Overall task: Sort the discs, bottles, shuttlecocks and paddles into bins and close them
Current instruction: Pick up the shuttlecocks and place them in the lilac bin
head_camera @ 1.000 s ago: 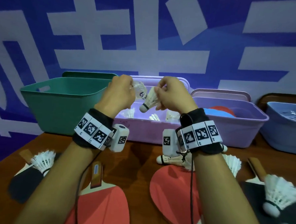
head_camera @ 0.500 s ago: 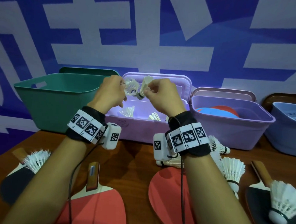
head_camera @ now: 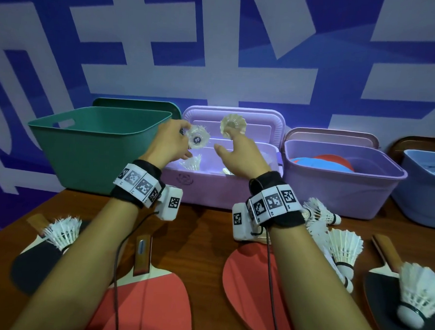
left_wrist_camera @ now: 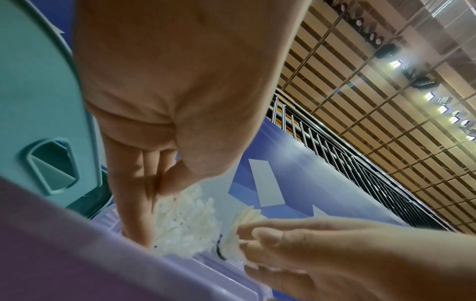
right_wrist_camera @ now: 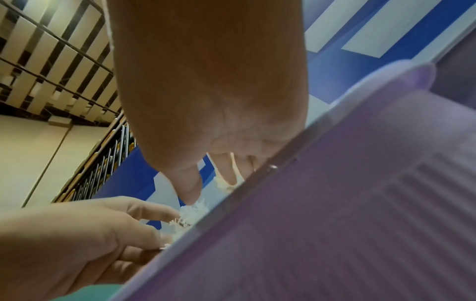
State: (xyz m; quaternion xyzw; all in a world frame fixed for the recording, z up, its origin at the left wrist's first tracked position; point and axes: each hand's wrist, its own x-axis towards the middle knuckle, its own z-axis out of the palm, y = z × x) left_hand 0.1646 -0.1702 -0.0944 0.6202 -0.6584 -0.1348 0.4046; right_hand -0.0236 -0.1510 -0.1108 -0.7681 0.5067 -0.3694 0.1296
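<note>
Four bins are lined along the back of the bench (head_camera: pixel 203 229), lids propped behind so the openings stay free: a green bin (head_camera: pixel 86 153), a pink bin (head_camera: pixel 210 187), a purple bin (head_camera: pixel 336 186) where discs (head_camera: pixel 322 161) are already kept, and a blue bin (head_camera: pixel 421 190) cut off at the edge. Paddles (head_camera: pixel 143 302) and loose shuttlecocks (head_camera: pixel 345 247) are left on the bench, not yet sorted. Over the pink bin, one shuttlecock (head_camera: pixel 197 138) is pinched in the grip of the left hand (head_camera: pixel 169 144); a second shuttlecock (head_camera: pixel 232 125) is held at the fingertips of the right hand (head_camera: pixel 239 156), seemingly for dropping in. How firmly the right grip is closed is hard to judge, the bin wall hiding most of it in the wrist view.
</note>
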